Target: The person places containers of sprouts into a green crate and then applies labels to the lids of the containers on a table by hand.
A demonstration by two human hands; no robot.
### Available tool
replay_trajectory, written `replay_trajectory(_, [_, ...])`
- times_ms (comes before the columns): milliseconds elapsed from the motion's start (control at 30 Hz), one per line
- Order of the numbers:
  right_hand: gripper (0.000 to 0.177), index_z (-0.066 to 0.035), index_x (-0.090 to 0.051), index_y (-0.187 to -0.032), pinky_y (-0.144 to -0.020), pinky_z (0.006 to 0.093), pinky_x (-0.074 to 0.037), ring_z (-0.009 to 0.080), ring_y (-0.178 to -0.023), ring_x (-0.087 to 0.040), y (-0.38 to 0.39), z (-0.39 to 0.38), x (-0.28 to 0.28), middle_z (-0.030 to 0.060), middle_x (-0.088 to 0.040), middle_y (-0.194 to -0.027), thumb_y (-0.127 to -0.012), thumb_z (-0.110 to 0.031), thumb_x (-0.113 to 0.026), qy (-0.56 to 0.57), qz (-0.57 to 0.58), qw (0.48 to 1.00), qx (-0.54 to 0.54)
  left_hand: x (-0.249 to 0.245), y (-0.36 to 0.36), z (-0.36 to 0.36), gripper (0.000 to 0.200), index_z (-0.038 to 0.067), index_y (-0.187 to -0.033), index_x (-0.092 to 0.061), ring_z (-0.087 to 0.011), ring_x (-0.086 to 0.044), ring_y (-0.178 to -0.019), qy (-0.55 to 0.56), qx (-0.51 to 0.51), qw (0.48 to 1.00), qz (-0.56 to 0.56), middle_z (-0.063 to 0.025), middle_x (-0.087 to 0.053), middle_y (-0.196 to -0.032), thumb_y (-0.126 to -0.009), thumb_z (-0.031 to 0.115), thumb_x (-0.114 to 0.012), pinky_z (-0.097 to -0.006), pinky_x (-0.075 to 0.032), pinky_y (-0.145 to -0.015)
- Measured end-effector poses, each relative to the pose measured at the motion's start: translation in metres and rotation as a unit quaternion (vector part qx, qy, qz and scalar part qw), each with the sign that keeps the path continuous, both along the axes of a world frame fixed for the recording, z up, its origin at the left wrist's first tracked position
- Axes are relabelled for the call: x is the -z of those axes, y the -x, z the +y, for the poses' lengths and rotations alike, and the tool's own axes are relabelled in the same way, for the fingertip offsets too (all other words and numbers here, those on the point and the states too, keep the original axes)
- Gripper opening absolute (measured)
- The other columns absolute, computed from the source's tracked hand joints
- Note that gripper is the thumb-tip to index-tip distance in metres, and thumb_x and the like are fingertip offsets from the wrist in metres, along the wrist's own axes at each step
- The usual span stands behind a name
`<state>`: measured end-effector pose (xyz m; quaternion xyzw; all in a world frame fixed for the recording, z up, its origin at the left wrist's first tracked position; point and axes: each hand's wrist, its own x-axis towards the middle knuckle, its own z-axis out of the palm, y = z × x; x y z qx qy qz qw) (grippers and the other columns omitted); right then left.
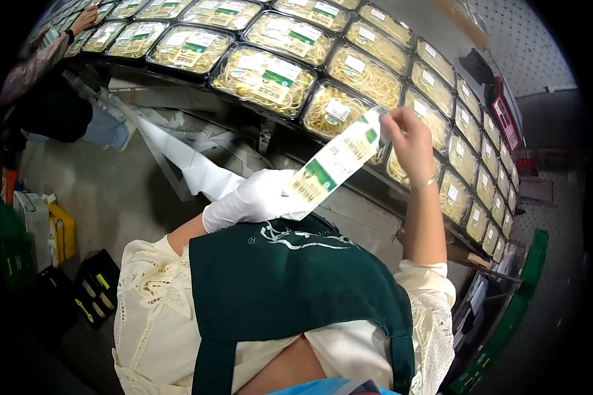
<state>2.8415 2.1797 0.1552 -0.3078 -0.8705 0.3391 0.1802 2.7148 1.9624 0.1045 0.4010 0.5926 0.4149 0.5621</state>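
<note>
A strip of green and white printed labels (336, 161) stretches between my two hands. My left hand (260, 197), in a white glove, is closed on its lower end, and a long white backing strip (197, 168) trails from it to the upper left. Bare, my right hand (408, 141) pinches the upper end of the label strip. Just beyond the strip stand black trays of noodle-like food under clear film; the closest one (336, 110) carries only a small white label, while a tray to its left (263, 79) also bears green and white labels.
Rows of packed trays (369, 72) cover the long table. At the upper left another person's hand (84, 21) reaches to the trays. Backing paper hangs below the table edge. Green crates (500, 329) stand at the lower right, a yellow container (62, 232) at the left.
</note>
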Motion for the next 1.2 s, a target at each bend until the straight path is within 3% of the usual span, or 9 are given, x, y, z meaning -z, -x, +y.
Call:
replay_trajectory(133, [0.020, -0.001, -0.048, -0.082, -0.065, 0.0350, -0.041, 0.0271, -0.071, -0.050, -0.001, 0.045, 0.057, 0.0137, -0.051, -0.076, -0.073, -0.015, -0.058, -0.201, -0.034, 0.973, -0.111, 0.018, -0.016, 0.008, 0.026, 0.000, -0.100, -0.053, -0.0096, -0.052, -0.083, 0.013, 0.086, 0.996, 0.020, -0.0079, -0.059, -0.089, -0.079, 0.015, -0.053, -0.0226, -0.039, -0.074])
replay_trajectory(333, [0.055, 0.000, -0.037, -0.117, -0.082, 0.0350, -0.034, 0.0274, -0.089, -0.046, -0.019, 0.045, 0.054, 0.0158, -0.048, -0.099, -0.076, -0.035, -0.053, -0.371, -0.016, 0.924, -0.090, 0.015, -0.056, 0.026, 0.036, -0.004, -0.113, -0.040, -0.0068, -0.047, -0.087, 0.013, -0.094, 0.971, -0.220, -0.0042, -0.053, -0.100, -0.083, 0.014, -0.050, -0.0207, -0.038, -0.077])
replay_trajectory(400, [0.059, 0.003, -0.034, -0.117, -0.086, 0.0333, -0.035, 0.0244, -0.098, -0.045, -0.044, 0.038, 0.034, 0.0162, -0.047, -0.104, -0.076, -0.035, -0.055, 0.123, -0.001, 0.967, -0.224, 0.020, -0.065, 0.035, 0.036, -0.002, -0.114, -0.041, -0.0067, -0.046, -0.088, -0.006, -0.102, 0.978, -0.184, -0.0049, -0.053, -0.100, -0.083, 0.014, -0.051, -0.0211, -0.039, -0.077])
replay_trajectory(467, [0.041, -0.002, -0.044, -0.108, -0.072, 0.0291, -0.043, 0.0214, -0.081, -0.054, -0.062, 0.022, 0.021, 0.0127, -0.054, -0.090, -0.075, -0.020, -0.059, 0.253, -0.011, 0.915, -0.313, 0.019, -0.076, 0.046, 0.038, 0.000, -0.115, -0.041, -0.0072, -0.047, -0.087, -0.015, -0.091, 0.993, -0.078, -0.0058, -0.053, -0.100, -0.082, 0.015, -0.052, -0.0215, -0.039, -0.076])
replay_trajectory(600, [0.017, -0.005, -0.054, -0.092, -0.054, 0.0246, -0.043, 0.0162, -0.057, -0.055, -0.072, 0.014, 0.018, 0.0092, -0.054, -0.062, -0.076, -0.008, -0.056, 0.108, 0.017, 0.939, -0.325, -0.004, -0.098, 0.068, 0.033, 0.000, -0.112, -0.046, -0.0081, -0.051, -0.084, -0.130, -0.243, 0.961, 0.002, -0.0060, -0.056, -0.093, -0.080, 0.007, -0.053, -0.0213, -0.042, -0.075])
replay_trajectory(667, [0.012, -0.003, -0.056, -0.084, -0.053, 0.0260, -0.043, 0.0180, -0.055, -0.055, -0.073, 0.014, 0.014, 0.0097, -0.056, -0.064, -0.076, -0.011, -0.058, 0.123, -0.007, 0.943, -0.310, -0.005, -0.106, 0.076, 0.020, -0.001, -0.097, -0.053, -0.0059, -0.052, -0.077, -0.098, -0.295, 0.933, -0.182, -0.0037, -0.058, -0.082, -0.078, 0.004, -0.054, -0.0190, -0.044, -0.067])
replay_trajectory(800, [0.016, -0.006, -0.052, -0.063, -0.050, 0.0303, -0.041, 0.0216, -0.051, -0.049, -0.034, 0.068, 0.020, 0.0075, -0.052, -0.055, -0.073, -0.017, -0.059, -0.118, 0.089, 0.974, -0.171, -0.009, -0.105, 0.079, 0.017, -0.001, -0.092, -0.055, -0.0073, -0.053, -0.073, -0.014, -0.293, 0.956, -0.020, -0.0037, -0.057, -0.080, -0.078, 0.009, -0.056, -0.0203, -0.044, -0.064])
replay_trajectory(1133, [0.051, -0.002, -0.042, -0.110, -0.078, 0.0378, -0.039, 0.0304, -0.092, -0.048, 0.024, 0.126, 0.063, 0.0164, -0.049, -0.103, -0.074, -0.035, -0.056, -0.374, 0.007, 0.926, -0.055, -0.014, -0.068, 0.071, 0.024, -0.001, -0.103, -0.050, -0.0093, -0.053, -0.081, -0.039, -0.347, 0.910, -0.224, -0.0056, -0.057, -0.089, -0.079, 0.004, -0.052, -0.0221, -0.044, -0.073])
replay_trajectory(1200, [0.049, -0.002, -0.042, -0.109, -0.081, 0.0366, -0.039, 0.0301, -0.099, -0.046, 0.002, 0.101, 0.046, 0.0183, -0.046, -0.111, -0.075, -0.033, -0.057, 0.140, 0.006, 0.972, -0.189, -0.016, -0.059, 0.077, 0.025, -0.001, -0.104, -0.049, -0.0094, -0.053, -0.083, -0.071, -0.342, 0.906, -0.240, -0.0055, -0.057, -0.091, -0.079, 0.001, -0.051, -0.0224, -0.043, -0.074])
